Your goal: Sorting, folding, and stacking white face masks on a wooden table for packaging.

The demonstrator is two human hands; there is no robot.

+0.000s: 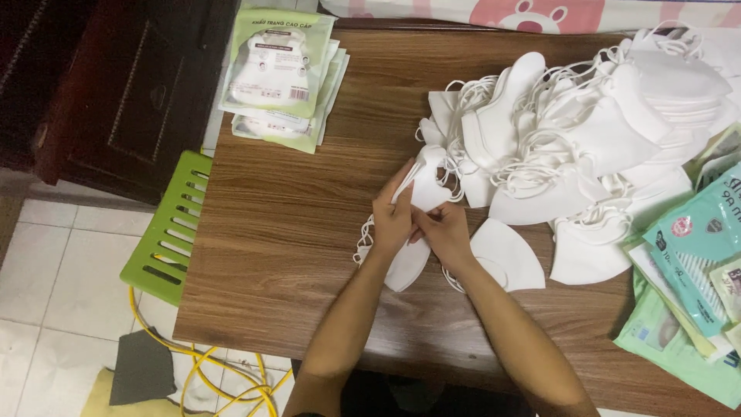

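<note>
Both hands gripped a white mask near the desk's middle.
Left hand (392,220) and right hand (444,232) pinched the folded mask (413,232); its dangling ear loops (363,239) risked snagging the mask pile (587,131) by the far right corner.

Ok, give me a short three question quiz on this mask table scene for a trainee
1. True or false: the left hand and right hand both grip one white folded fabric face mask.
2. Where does the stack of green printed mask packets lie: A, far left corner of the brown wooden table; B, on the green plastic stool; C, on the floor?
3. What lies just right of the right hand?

Key: 1 true. 2 A. 3 a single flat white mask, with the big heap of white masks beyond it.
</note>
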